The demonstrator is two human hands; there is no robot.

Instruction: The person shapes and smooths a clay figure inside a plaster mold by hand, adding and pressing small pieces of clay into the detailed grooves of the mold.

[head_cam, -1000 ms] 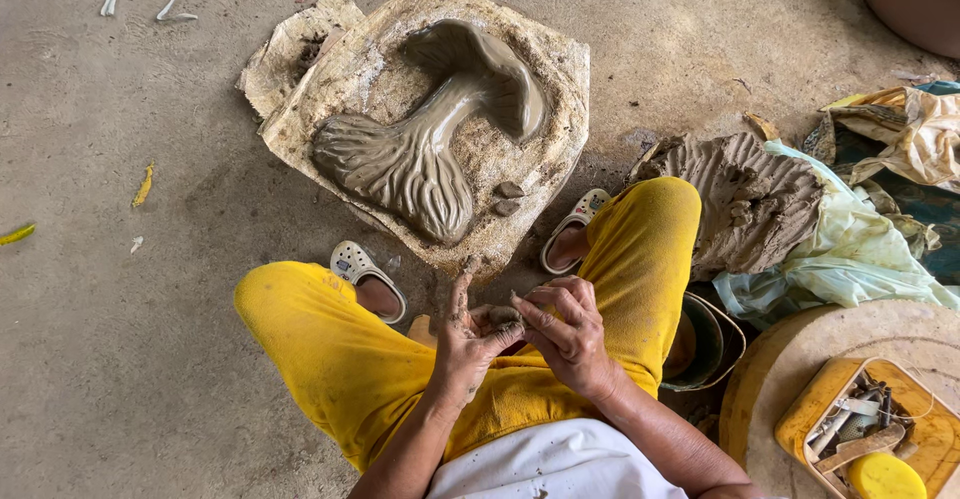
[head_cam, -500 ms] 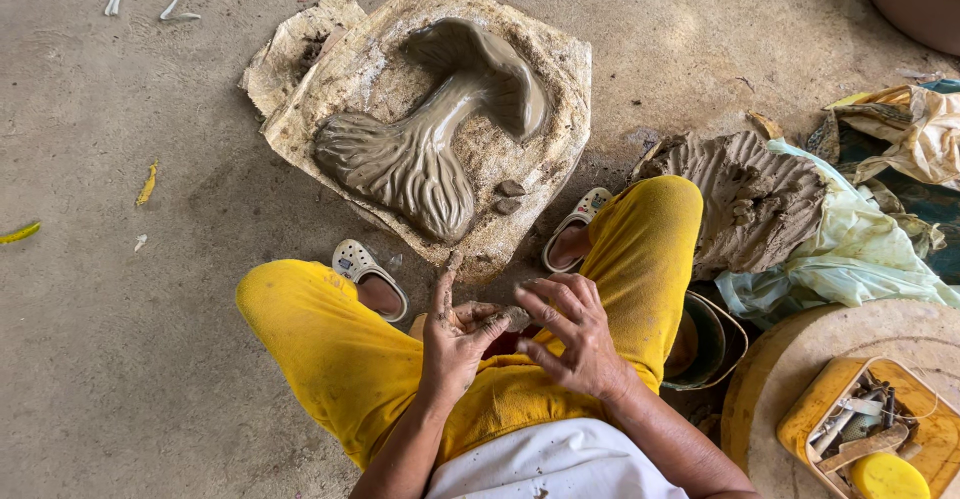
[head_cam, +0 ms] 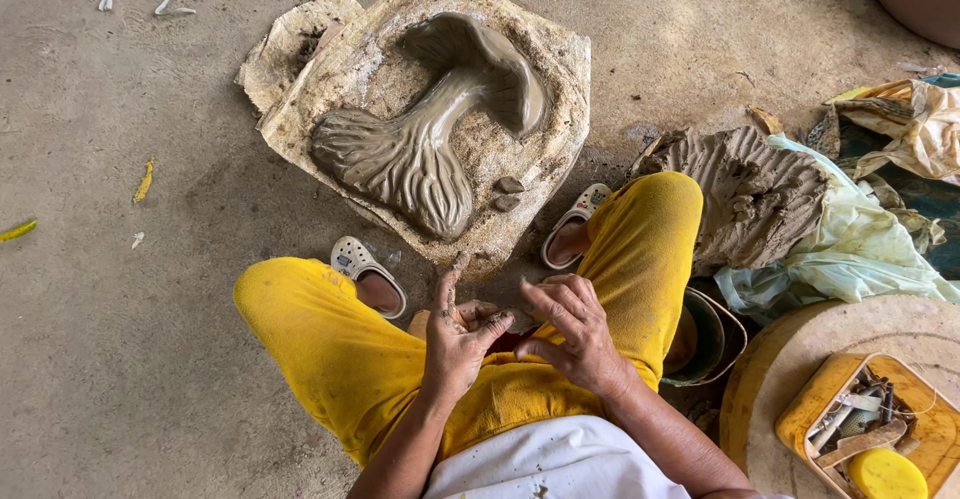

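I sit on the floor in yellow trousers with my knees apart. My left hand (head_cam: pixel 458 331) and my right hand (head_cam: pixel 570 331) meet between my knees and pinch a small lump of grey clay (head_cam: pixel 508 319) between their fingertips. The left forefinger sticks up, smeared with clay. In front of my feet lies a pale slab (head_cam: pixel 545 69) bearing a grey clay relief (head_cam: pixel 430 139) shaped like a ribbed stem with a curled top. Two small clay bits (head_cam: pixel 507 193) rest on the slab near its lower edge.
A big ridged heap of grey clay (head_cam: pixel 745 194) lies on pale green plastic sheet (head_cam: pixel 860 249) at the right. A dark bowl (head_cam: pixel 705 339) sits by my right knee. A round wooden board (head_cam: pixel 800 359) holds a yellow tray of tools (head_cam: pixel 870 429). Bare concrete floor (head_cam: pixel 120 339) spreads left.
My hands have shifted slightly while working the small clay lump; the right hand's fingers have curled in closer to the left. Everything else stays where it was.
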